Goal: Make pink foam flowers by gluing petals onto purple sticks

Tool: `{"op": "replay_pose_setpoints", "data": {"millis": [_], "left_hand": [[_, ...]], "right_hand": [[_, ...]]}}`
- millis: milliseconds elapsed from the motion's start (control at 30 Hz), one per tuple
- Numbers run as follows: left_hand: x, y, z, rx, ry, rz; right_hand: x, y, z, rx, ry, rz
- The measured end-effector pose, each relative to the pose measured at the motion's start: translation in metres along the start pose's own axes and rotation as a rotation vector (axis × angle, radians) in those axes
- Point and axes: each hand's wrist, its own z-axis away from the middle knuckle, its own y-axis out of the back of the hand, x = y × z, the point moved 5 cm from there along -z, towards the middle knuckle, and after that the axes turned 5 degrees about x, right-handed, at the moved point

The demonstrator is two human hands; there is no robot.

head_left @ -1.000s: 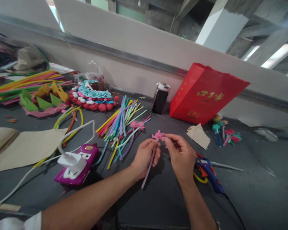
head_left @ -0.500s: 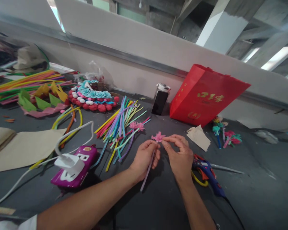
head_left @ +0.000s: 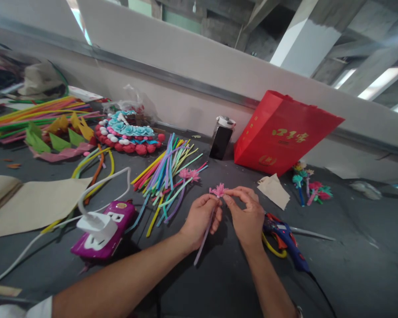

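My left hand (head_left: 204, 216) is closed, pinching the lilac stem (head_left: 203, 242) of a small pink paper flower (head_left: 219, 190) just under its head. The stem hangs down past my palm toward the table. At the right side of the blossom, the thumb and forefinger of my right hand (head_left: 247, 212) pinch the petals' edge. Just left and beyond, two finished-looking pink flowers (head_left: 189, 174) lie on a heap of coloured stems (head_left: 170, 168). A blue glue gun (head_left: 290, 245) rests right of my right wrist.
A purple power strip (head_left: 119, 229) with a white plug and cable lies at left. Behind stand a bottle (head_left: 222, 137) and a red paper bag (head_left: 278, 137). Small coloured flowers (head_left: 313, 190), a beige paper piece (head_left: 274, 191) and a flower-trimmed ring (head_left: 129, 132) lie around.
The fingers of my right hand have shifted very slightly at the pink petals, which look a little more fanned upward. My left hand keeps its hold on the stem.
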Motion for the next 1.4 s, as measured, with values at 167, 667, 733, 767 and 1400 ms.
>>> {"op": "replay_pose_setpoints", "data": {"millis": [167,667,733,767,1400], "left_hand": [[-0.0006,-0.0010,0.0007,-0.010,0.015,0.016],[-0.0005,0.0004,0.0004,0.005,0.033,0.012],[0.0002,0.0001,0.0010,0.006,0.037,0.009],[0.0005,0.0001,0.0011,0.008,0.039,0.007],[0.0012,0.0009,0.0016,0.003,0.023,0.010]], "right_hand": [[0.0017,-0.0012,0.0000,-0.001,0.009,0.013],[0.0051,-0.0029,0.0001,0.008,0.007,0.025],[0.0056,-0.0030,-0.0001,0.010,0.004,0.018],[0.0059,-0.0031,-0.0002,0.012,0.004,0.013],[0.0031,-0.0002,-0.0006,0.047,-0.010,-0.100]]}}
